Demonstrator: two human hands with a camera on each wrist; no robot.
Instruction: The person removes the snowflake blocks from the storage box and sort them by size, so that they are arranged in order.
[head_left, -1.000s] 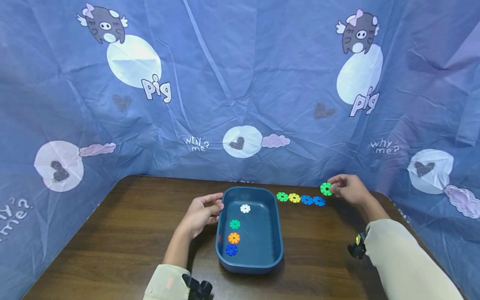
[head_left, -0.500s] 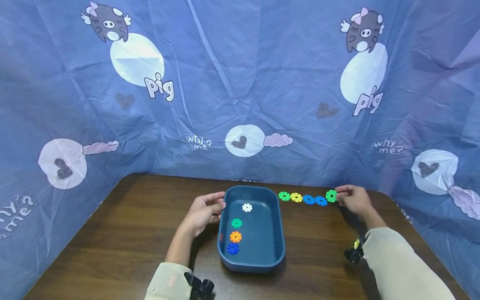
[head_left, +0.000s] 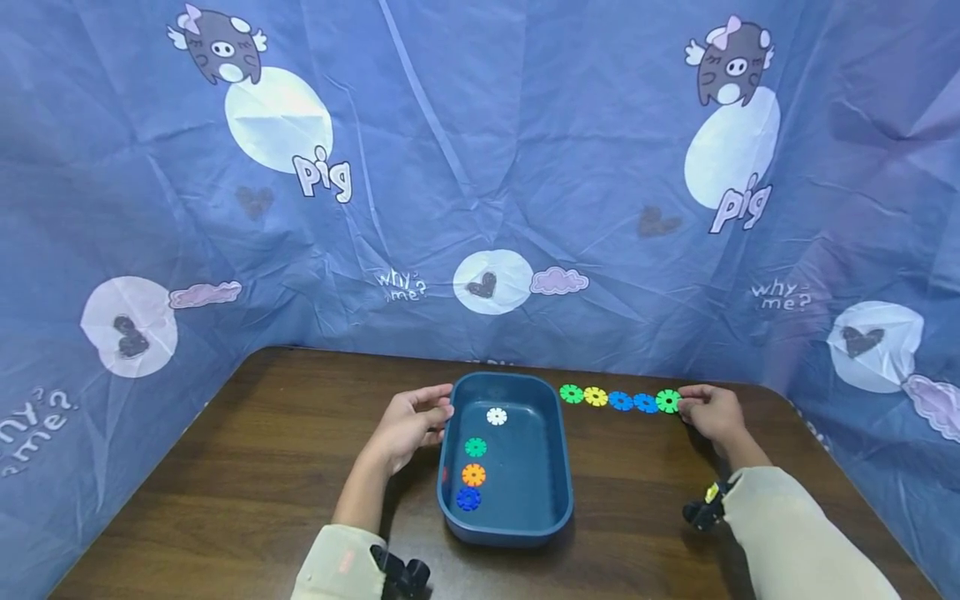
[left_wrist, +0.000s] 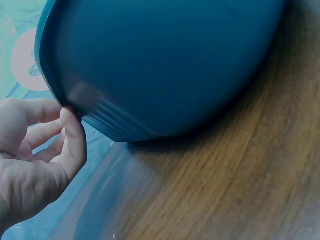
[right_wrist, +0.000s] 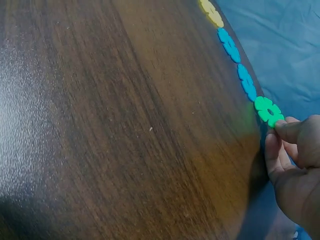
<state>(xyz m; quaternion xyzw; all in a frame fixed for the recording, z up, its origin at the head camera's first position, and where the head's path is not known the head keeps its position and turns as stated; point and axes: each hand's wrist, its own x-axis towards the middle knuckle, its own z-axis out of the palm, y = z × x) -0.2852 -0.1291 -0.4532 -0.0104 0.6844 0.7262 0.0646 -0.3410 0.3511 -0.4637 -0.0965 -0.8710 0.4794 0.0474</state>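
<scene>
My right hand (head_left: 715,412) pinches a bright green notched disc (head_left: 668,401) between thumb and fingers, at the right end of a row of discs. To its left in that row come two blue discs (head_left: 632,402), a yellow disc (head_left: 596,396) and another green disc (head_left: 572,393). In the right wrist view the pinched green disc (right_wrist: 268,111) is tilted up beside the nearer blue disc (right_wrist: 246,82). My left hand (head_left: 405,429) grips the left rim of a dark blue tub (head_left: 506,533); the left wrist view shows thumb and fingers (left_wrist: 74,131) at that rim.
Inside the tub lie a white disc (head_left: 497,416), a teal-green disc (head_left: 476,447), an orange disc (head_left: 473,475) and a dark blue disc (head_left: 468,499). A brown wooden table (head_left: 247,467) carries everything. Blue printed cloth (head_left: 420,167) hangs behind the table's far edge.
My right hand has lowered the green disc from above the row's right end down to beside the last blue disc. The left hand still grips the tub, which stays in place.
</scene>
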